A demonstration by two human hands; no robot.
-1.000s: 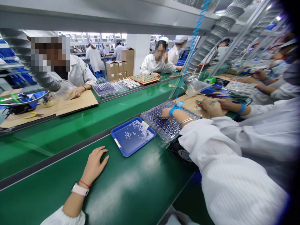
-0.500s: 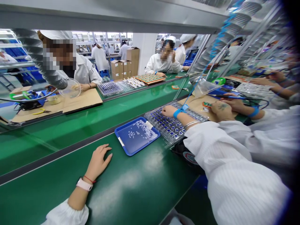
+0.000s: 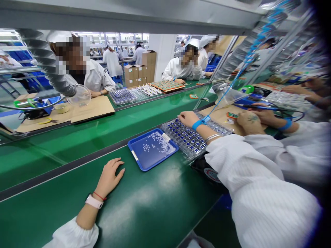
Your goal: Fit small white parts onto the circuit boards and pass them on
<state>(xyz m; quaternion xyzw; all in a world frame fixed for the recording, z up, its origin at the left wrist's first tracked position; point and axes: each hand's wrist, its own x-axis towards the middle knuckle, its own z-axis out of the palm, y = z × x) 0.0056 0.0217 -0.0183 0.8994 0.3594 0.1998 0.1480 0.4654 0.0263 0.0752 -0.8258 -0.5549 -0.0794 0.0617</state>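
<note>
My left hand (image 3: pixel 110 175) rests on the green worktop with its fingers apart and nothing in them. A pink watch band (image 3: pixel 94 201) and a red string circle that wrist. Beyond it lies a blue tray (image 3: pixel 141 159) with many small whitish pieces (image 3: pixel 165 146) in it. My right hand (image 3: pixel 188 119), wearing a blue wrist strap (image 3: pixel 198 124), is over the far part of a clear plastic tray (image 3: pixel 190 156) of small blue-and-silver square parts (image 3: pixel 192 144). Its fingers are bent together at the tips; what they hold, if anything, is too small to make out.
A blue cord (image 3: pixel 222 98) rises from my wrist strap. At right, a co-worker's hands (image 3: pixel 250 121) are beside a small green board (image 3: pixel 232 115). Across the green bench sits another person (image 3: pixel 90 74) by cardboard and pliers (image 3: pixel 48 121). A flexible duct (image 3: pixel 42 62) hangs at left.
My right hand has lifted slightly over the clear tray, and its fingertips have drawn closer together. My left hand stays in place. The whole view has shifted slightly.
</note>
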